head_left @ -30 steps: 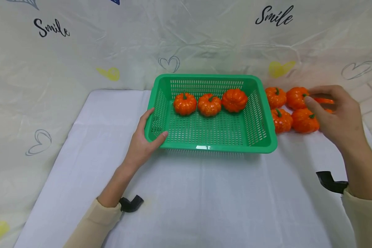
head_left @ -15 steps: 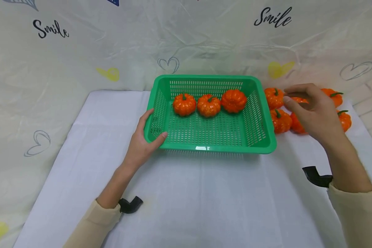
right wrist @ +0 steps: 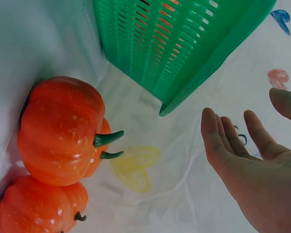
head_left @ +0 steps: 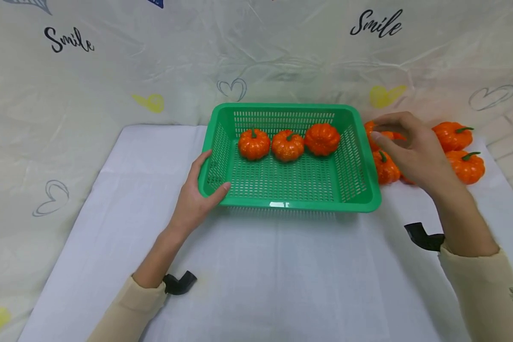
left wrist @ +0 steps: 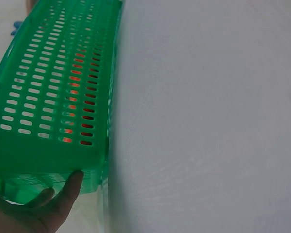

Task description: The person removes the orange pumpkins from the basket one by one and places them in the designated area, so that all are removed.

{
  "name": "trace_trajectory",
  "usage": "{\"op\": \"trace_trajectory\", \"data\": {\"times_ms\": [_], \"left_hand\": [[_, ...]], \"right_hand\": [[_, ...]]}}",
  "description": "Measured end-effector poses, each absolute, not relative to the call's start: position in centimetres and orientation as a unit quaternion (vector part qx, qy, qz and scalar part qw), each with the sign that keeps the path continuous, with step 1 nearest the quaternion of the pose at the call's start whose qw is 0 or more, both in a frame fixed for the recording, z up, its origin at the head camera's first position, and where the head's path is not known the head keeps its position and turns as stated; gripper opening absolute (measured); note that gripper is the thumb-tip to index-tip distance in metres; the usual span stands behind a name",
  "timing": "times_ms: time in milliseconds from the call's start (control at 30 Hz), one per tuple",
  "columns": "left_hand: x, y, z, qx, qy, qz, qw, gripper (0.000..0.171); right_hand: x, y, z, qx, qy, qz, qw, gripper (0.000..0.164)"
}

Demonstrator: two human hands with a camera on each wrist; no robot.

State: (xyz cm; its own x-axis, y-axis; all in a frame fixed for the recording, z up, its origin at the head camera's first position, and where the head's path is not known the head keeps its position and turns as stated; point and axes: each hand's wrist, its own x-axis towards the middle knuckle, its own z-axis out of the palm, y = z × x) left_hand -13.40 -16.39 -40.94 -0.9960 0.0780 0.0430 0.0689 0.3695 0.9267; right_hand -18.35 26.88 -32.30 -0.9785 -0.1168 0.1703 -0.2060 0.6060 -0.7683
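A green plastic basket (head_left: pixel 299 205) with slotted walls sits on the white-covered table in the head view. Three small orange pumpkins (head_left: pixel 254 144) form a row inside it. At its left front corner my left hand (head_left: pixel 194 197) grips the rim, thumb over the edge and fingers along the outer wall. Just right of the basket my right hand (head_left: pixel 414 149) hovers over a cluster of orange pumpkins (head_left: pixel 385 168), partly covering them. The right wrist view shows that hand (right wrist: pixel 257 165) holding nothing, its fingers loosely bent and apart from the pumpkins (right wrist: pixel 60 131).
Two more pumpkins (head_left: pixel 466 166) lie farther right, beyond my right hand. Behind the table hangs a pale plastic sheet (head_left: pixel 282 52) printed with hearts and words. White cloth (head_left: pixel 278 270) covers the tabletop in front of the basket.
My right hand has moved left over the pumpkin cluster toward the basket, uncovering the two pumpkins at the far right. The left hand and the basket stay in place.
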Motion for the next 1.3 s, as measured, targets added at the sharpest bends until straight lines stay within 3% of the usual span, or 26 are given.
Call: {"op": "trace_trajectory", "data": {"times_ms": [1300], "left_hand": [[-13.5,-16.4,-41.0,0.041,0.828,0.559,0.004,0.083]], "right_hand": [[-23.0,21.5,-32.8,0.096,-0.898,0.408,-0.131,0.072]]}}
